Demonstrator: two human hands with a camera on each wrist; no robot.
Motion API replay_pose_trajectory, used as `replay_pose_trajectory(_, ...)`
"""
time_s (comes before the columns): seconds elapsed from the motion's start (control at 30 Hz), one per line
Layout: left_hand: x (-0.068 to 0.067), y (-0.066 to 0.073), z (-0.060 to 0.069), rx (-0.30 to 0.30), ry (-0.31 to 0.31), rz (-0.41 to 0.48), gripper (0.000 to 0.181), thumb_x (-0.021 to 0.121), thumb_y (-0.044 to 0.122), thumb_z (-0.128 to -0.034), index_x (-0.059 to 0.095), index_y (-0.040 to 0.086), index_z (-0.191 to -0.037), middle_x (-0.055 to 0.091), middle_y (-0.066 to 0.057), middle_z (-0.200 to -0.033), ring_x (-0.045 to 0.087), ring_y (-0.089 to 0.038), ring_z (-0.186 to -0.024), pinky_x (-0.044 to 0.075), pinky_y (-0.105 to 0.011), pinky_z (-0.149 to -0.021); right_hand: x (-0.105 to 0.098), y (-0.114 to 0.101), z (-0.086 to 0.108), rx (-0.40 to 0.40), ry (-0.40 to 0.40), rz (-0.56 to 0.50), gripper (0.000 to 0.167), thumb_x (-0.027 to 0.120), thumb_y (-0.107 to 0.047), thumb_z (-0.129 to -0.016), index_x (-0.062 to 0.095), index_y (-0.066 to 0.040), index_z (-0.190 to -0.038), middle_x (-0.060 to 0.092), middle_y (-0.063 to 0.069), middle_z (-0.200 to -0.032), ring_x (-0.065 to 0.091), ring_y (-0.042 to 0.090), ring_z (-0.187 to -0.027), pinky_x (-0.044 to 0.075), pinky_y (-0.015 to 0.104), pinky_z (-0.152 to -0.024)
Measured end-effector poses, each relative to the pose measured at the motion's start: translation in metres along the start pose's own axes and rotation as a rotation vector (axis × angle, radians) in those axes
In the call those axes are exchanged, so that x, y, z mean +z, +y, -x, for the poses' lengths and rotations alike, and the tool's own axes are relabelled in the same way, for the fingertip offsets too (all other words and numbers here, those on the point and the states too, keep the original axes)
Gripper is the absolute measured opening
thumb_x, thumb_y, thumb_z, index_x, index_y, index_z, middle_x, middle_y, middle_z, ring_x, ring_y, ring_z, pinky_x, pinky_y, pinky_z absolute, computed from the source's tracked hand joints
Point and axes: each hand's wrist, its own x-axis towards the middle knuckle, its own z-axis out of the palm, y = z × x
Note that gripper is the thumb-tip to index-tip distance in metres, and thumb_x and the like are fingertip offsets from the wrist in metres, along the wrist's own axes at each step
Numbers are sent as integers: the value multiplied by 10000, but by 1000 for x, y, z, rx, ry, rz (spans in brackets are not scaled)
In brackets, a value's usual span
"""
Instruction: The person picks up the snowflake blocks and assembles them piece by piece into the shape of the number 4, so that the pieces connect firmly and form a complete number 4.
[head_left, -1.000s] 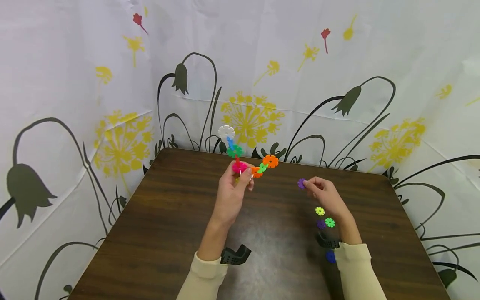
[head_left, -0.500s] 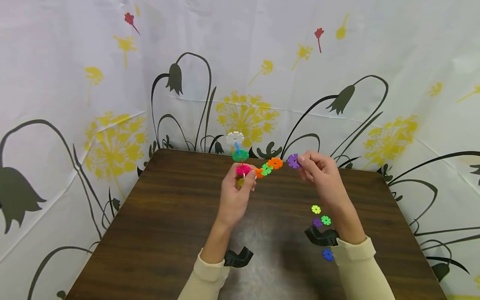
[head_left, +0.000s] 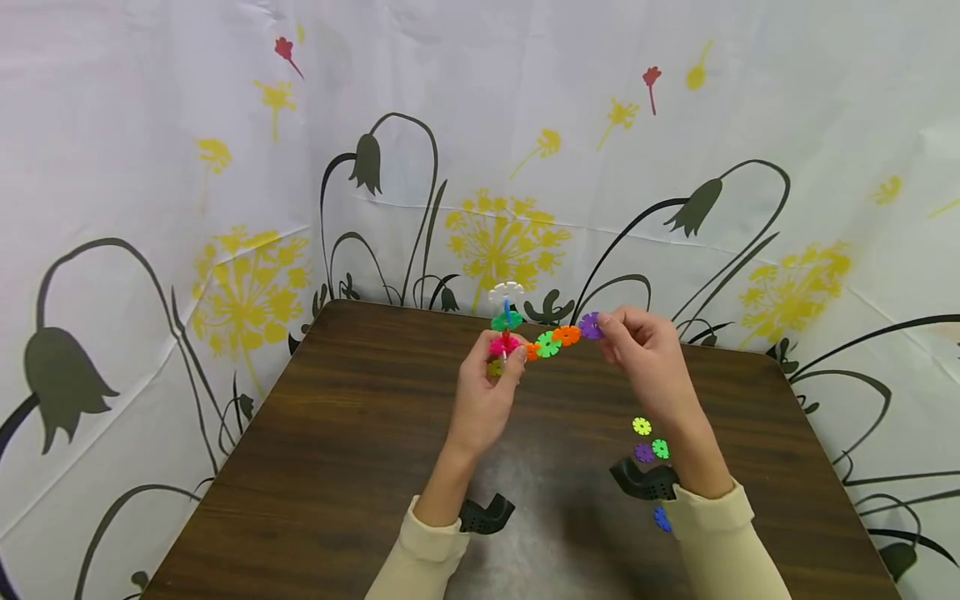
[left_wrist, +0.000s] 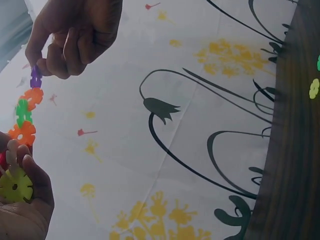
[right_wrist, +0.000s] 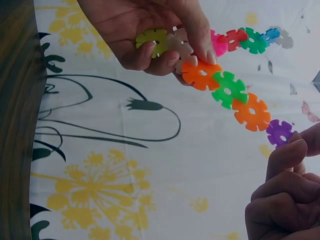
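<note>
Discs [head_left: 642,426] of yellow, green and purple lie right on the table [head_left: 360,433], a blue disc [head_left: 662,518] nearer and partly behind the right sleeve [head_left: 722,542]. Above, the left hand [head_left: 482,407] pinches a bent, many-coloured chain [head_left: 548,344] of notched pieces, while the right hand [head_left: 652,367] pinches a purple disc [head_left: 590,326] against its right end, whether slotted I cannot tell; the right wrist view bares a pale disc [right_wrist: 180,45] in the left hand, mostly hidden in the head view.

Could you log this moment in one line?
left hand: holds disc chain; right hand: pinches purple disc at chain's end; table: loose yellow disc, green disc, second purple disc, blue disc
</note>
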Motion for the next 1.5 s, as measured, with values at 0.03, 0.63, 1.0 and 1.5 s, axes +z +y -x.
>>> replay_pose_trajectory(0.03, 0, 0, 0, 1, 0, -2, 143, 648, 163, -1090, 640, 56, -1185, 677, -107, -1126, 615, -206, -919, 571, -240, -726, 1, 1, 0, 0, -3, 11, 419, 614, -322, -1111, 592, -10, -832, 516, 21, -701, 437, 189, -673, 384, 299, -602)
replay_pose_trajectory(0.63, 3, 5, 5, 41, -14, -128, 181, 667, 208, -1083, 645, 65, -1192, 666, -89, -1014, 558, -221, -850, 412, -230, -609, 0, 5, -1, 20, -69, -12, 403, 598, -258, -1116, 567, -47, -774, 461, -1, -675, 392, 167, -635, 326, 296, -524)
replay_pose_trajectory(1.0, 1, 3, 4, 49, 8, -135, 177, 678, 216, -1077, 639, 64, -1158, 551, -83, -854, 412, -165, -608, 343, -226, -501, 5, 12, -2, 24, -90, -62, 415, 568, -209, -1122, 550, 41, -790, 471, 1, -671, 393, 168, -594, 331, 259, -505)
replay_pose_trajectory(1.5, 4, 2, 3, 63, 79, -160, 193, 685, 222, -1074, 642, 52, -1154, 583, -73, -876, 517, -207, -774, 400, -222, -537, 9, 21, 1, 52, -87, -112, 441, 572, -248, -1128, 543, 56, -811, 444, 7, -662, 362, 170, -582, 310, 262, -508)
